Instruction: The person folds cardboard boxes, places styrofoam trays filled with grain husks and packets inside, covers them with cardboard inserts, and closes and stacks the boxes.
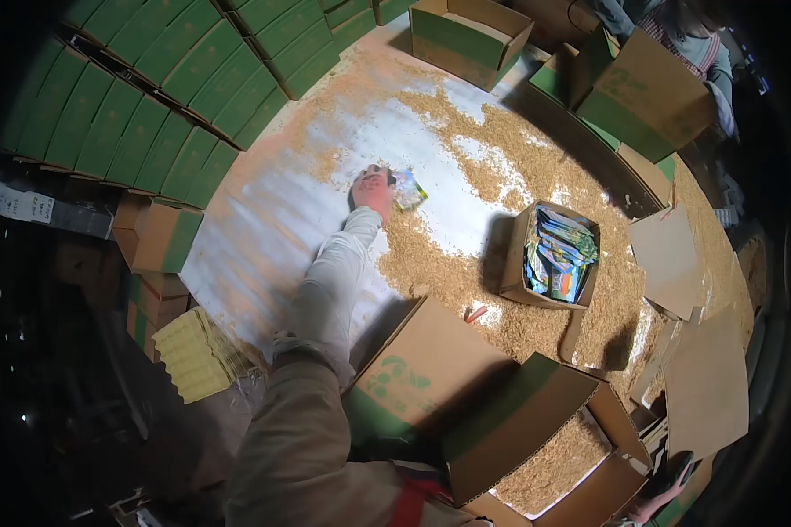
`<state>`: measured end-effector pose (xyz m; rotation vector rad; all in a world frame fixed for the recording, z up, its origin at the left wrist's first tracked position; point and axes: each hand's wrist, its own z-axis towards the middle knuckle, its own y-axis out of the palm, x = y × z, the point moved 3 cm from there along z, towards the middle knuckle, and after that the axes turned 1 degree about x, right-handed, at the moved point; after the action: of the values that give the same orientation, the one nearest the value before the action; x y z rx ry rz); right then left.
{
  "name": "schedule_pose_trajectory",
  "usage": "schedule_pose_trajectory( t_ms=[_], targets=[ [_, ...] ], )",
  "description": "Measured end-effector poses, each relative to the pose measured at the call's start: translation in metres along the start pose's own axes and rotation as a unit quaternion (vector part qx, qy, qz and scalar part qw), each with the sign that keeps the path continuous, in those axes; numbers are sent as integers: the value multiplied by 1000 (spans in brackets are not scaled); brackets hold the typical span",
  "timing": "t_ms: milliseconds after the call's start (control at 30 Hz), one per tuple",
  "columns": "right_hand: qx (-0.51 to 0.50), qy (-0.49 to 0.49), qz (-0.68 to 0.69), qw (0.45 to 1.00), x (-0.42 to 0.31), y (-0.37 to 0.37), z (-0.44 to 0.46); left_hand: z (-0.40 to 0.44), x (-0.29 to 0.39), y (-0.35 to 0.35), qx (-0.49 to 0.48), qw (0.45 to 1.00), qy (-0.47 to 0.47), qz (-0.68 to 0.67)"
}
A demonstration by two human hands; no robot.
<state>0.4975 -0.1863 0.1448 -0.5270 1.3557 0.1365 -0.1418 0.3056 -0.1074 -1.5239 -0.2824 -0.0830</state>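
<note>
Reaching out to twelve o'clock, counted from the middle of the head view, the person's left hand (pixel 373 193) has its back turned up and its fingers bent down at the edge of a printed packet (pixel 410 190). The packet lies just right of that hand on the white tabletop (pixel 277 224); I can't tell whether the fingers pinch it or only touch it. Its colours are bright, but no word on it can be read.

Over at three o'clock, a small carton (pixel 508 279) is crowded with similar packets (pixel 564 246), their lettering too small to make out. Loose tan shavings (pixel 492 145) are scattered around it.

Down at four o'clock, the right hand (pixel 666 494) shows by the edge of a carton flap (pixel 707 386), too dim for me to tell how far its fingers are spread or whether it holds anything.

Near six, a box (pixel 426 378) bears a green emblem of rounded shapes. At nine, a pale label (pixel 28 205) carries blurred dark lettering. Green-fronted boxes (pixel 176 70) stand stacked at ten.
</note>
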Motion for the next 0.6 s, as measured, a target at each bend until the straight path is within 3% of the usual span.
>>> schedule_pose_trajectory(
  t_ms=[33,67,100,233,300,367,433,500,533,567,600],
  targets=[
    [-15,-1,-26,1000,15,-16,10,-4,10,5,-28,997,59,-38],
    [-60,-127,-93,986,8,10,-12,-16,25,-1,-66,991,83,-82],
    [13,2,4,1000,5,11,-6,-17,35,-1,-54,990,95,-94],
    [-17,-46,64,997,-35,51,-36,-32,67,-20,-15,984,123,-131],
    [-64,-166,37,983,-17,25,-31,-44,86,-56,15,985,132,-109],
    [-50,-266,-170,947,-18,11,-44,-70,106,-96,35,963,155,-220],
    [-76,-117,82,987,-16,7,-56,-95,124,-126,76,916,193,-344],
    [-52,40,316,946,-39,23,-88,-131,155,-164,8,767,166,-619],
    [-75,-7,233,969,-38,19,-102,-165,176,-201,-13,707,177,-684],
    [-92,13,252,963,-43,16,-119,-203,193,-235,-24,658,203,-725],
    [-109,34,270,956,-48,13,-135,-243,204,-253,-63,633,293,-714]
  ],
)
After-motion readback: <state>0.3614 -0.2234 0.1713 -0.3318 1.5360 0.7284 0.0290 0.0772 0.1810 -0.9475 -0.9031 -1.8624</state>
